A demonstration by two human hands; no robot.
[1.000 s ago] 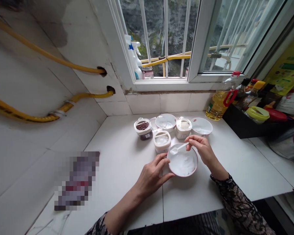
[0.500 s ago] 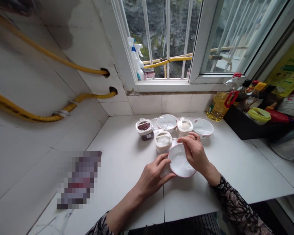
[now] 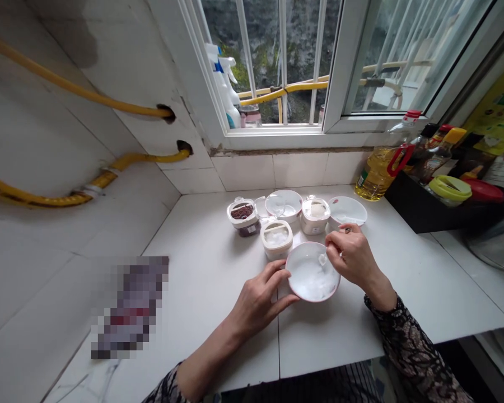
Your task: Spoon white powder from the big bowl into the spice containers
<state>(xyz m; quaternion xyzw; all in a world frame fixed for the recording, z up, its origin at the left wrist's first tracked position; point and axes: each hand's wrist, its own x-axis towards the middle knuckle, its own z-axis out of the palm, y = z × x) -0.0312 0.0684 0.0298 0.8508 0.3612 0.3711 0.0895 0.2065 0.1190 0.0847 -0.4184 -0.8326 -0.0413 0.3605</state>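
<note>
A white bowl (image 3: pixel 308 280) with a pink rim stands on the counter, some white matter inside it. My left hand (image 3: pixel 258 296) grips its left rim between thumb and fingers. Closed over the bowl's right edge, my right hand (image 3: pixel 353 254) pinches a small white spoon (image 3: pixel 322 259), whose handle is mostly hidden by the fingers. Just behind the bowl is an open container of white contents (image 3: pixel 276 238). Farther back stand a container of dark red contents (image 3: pixel 243 215), another pale container (image 3: pixel 316 214) and two white bowls, one left (image 3: pixel 284 205) and one right (image 3: pixel 348 211).
An oil bottle (image 3: pixel 376 168) stands at the back right, beside a black box (image 3: pixel 420 210) of bottles and jars. A pixelated object (image 3: pixel 130 308) lies on the left. The barred window is behind, and yellow pipes run along the left wall.
My right hand has moved right and slightly down, bringing the spoon from the white container to over the bowl. My left hand still holds the bowl. The view has shifted slightly.
</note>
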